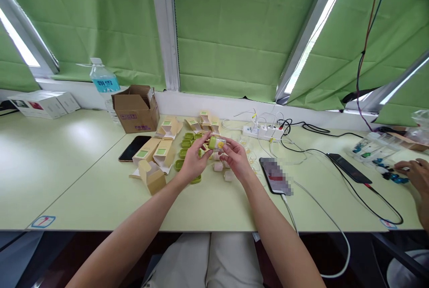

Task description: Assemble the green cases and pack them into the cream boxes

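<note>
Hands [194, 157] (close together) around case [217, 143]

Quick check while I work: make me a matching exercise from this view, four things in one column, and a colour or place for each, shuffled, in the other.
Things
1. carton
2. power strip
3. bottle
4. case

Colour or place
A. between the left hand and the right hand
B. clear, with a blue label
C. brown all over, apart from markings
D. long and white

Pairs: 1-C, 2-D, 3-B, 4-A
</note>
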Tool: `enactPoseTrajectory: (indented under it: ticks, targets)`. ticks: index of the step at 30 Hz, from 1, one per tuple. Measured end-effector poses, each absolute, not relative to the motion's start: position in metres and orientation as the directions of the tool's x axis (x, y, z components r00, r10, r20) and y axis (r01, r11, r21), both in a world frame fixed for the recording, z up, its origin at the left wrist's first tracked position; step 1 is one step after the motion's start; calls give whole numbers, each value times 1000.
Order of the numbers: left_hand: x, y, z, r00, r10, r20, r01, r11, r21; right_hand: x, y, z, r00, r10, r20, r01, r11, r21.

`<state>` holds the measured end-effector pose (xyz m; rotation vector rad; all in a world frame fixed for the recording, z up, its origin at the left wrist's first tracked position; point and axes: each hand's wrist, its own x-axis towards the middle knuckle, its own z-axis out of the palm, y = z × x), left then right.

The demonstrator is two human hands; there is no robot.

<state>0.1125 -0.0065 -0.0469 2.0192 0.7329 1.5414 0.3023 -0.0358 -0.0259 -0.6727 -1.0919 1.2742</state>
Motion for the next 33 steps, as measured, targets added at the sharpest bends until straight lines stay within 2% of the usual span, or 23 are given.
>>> enactPoseTrajectory:
  ticks: [5,9,15,21,27,33]
  targets:
    - [114,-11,-52,326,603,728,204,-797,568,298,-35,-29,-49,963,265,-422,220,-879]
    - [113,-10,-55,338,636,694,226,-771,596,297,-33,-32,-37,967,253,-413,215,-885]
    - [116,-9,-53,286,671,684,164,-738,655,301,-28,-37,-44,957,288,-373,252,-893]
    - [116,-10,-50,295,661,690,144,-745,651,302,-26,-42,-33,949,314,-330,287,-899]
    - [115,-16,-45,428,615,662,229,-783,579,297,-33,-38,-89,937,337,-361,285,-888]
    - [105,-49,-18,373,601,707,372,-795,479,297,-39,-31,-77,954,291,-393,239,-888]
